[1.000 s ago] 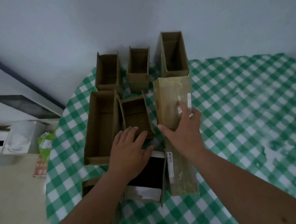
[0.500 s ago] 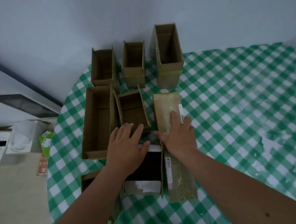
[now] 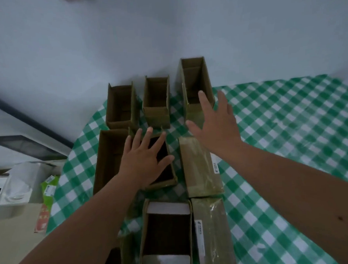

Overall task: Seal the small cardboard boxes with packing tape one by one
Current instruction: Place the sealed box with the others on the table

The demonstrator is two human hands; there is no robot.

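Observation:
Several open-topped brown cardboard boxes stand on a green checked tablecloth [image 3: 290,137]. My left hand [image 3: 144,159] lies with spread fingers over a small open box [image 3: 167,172] in the middle row. My right hand [image 3: 215,125] hovers with straight, spread fingers in front of the tall open box [image 3: 194,80] at the back right. Two taped shut boxes lie flat: one [image 3: 199,167] just below my right wrist and another [image 3: 212,234] nearer me. An open box with white flaps [image 3: 168,233] stands closest. No tape roll is visible.
Two more open boxes [image 3: 121,106] [image 3: 156,100] stand at the back by the grey wall, and a long one [image 3: 108,159] at the left. Left of the table are a white container [image 3: 20,184] and green and red packets [image 3: 48,185]. Bare tablecloth spreads to the right.
My right hand has lifted off the taped box and moved forward towards the tall back box. My left hand has slid forward onto the small middle box. The view has tilted upward.

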